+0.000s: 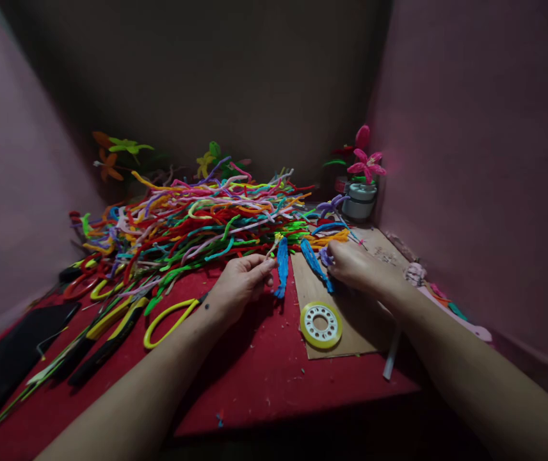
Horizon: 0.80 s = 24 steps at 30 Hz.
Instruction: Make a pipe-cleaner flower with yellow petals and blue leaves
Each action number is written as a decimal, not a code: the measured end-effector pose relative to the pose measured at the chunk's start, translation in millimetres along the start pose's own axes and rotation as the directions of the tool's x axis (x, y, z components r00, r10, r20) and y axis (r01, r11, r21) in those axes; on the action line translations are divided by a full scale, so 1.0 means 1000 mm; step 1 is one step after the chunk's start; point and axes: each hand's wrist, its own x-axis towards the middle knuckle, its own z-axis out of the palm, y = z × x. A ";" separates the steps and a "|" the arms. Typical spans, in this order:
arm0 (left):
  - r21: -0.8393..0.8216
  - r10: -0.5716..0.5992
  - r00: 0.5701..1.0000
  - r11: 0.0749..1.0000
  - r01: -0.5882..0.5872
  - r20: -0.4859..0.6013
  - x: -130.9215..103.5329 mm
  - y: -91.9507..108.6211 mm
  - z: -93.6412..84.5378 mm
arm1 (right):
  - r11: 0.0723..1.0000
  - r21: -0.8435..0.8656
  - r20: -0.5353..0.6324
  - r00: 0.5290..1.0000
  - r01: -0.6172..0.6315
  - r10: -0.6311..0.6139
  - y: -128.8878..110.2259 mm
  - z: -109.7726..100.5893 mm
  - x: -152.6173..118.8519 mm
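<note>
Passage lies over the table (255,384) at lower centre; the pipe-cleaner heap (197,218) blocks upper centre, pliers (132,320) the lower left.

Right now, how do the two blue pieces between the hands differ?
In this view, the left blue piece runs nearly straight up and down, while the right blue piece slants, its lower end toward the right hand. The left blue piece shows against the red tabletop; the right blue piece, against cardboard. Both are long and narrow.

L grip (241,282) pinches yellow-tipped stem (275,242), R grip (353,264) at purple pc (324,257) over cardbd (355,328).
</note>
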 end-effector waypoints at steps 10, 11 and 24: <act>-0.002 -0.058 0.998 0.998 0.058 0.027 0.000 0.000 0.002 | 0.999 -0.003 -0.088 0.995 -0.043 0.043 0.014 -0.014 0.008; -0.002 -0.058 0.998 0.998 0.058 0.027 0.000 0.000 0.001 | 0.998 -0.005 -0.113 0.992 -0.059 0.059 0.015 -0.016 0.012; 0.010 -0.015 1.000 1.000 0.015 -0.003 -0.001 0.000 0.002 | 0.996 -0.039 -0.042 0.996 -0.084 0.082 0.018 -0.012 0.038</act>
